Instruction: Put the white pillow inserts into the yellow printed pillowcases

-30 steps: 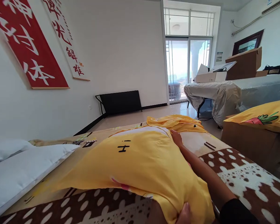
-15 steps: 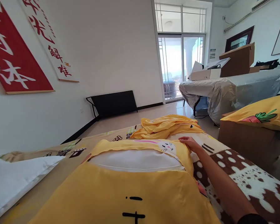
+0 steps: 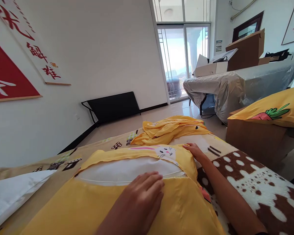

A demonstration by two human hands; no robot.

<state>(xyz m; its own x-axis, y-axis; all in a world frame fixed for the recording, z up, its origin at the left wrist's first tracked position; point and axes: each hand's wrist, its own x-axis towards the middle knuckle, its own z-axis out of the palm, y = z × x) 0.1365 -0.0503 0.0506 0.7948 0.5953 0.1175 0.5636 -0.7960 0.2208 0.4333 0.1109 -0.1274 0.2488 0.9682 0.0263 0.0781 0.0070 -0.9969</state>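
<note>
A yellow pillowcase (image 3: pixel 93 205) with a rabbit print lies on the bed in front of me, its far end open so the white pillow (image 3: pixel 122 171) inside shows. My left hand (image 3: pixel 143 195) rests flat on the yellow cloth at the opening's near edge, fingers stretched out. My right hand (image 3: pixel 193 150) lies at the pillowcase's far right corner, fingers curled on the cloth edge beside the rabbit face (image 3: pixel 164 151).
A crumpled yellow cloth (image 3: pixel 171 128) lies further along the patterned bed sheet (image 3: pixel 247 182). A bare white pillow (image 3: pixel 12 194) is at the left. A cardboard box (image 3: pixel 254 140) topped by a yellow carrot-print pillow (image 3: pixel 274 112) stands at the right, a plastic-covered table (image 3: pixel 237 86) behind.
The pillow was lowered flat onto the bed with its open end away from me. My left hand came into view and settled on the cloth; my right hand stayed at the far corner.
</note>
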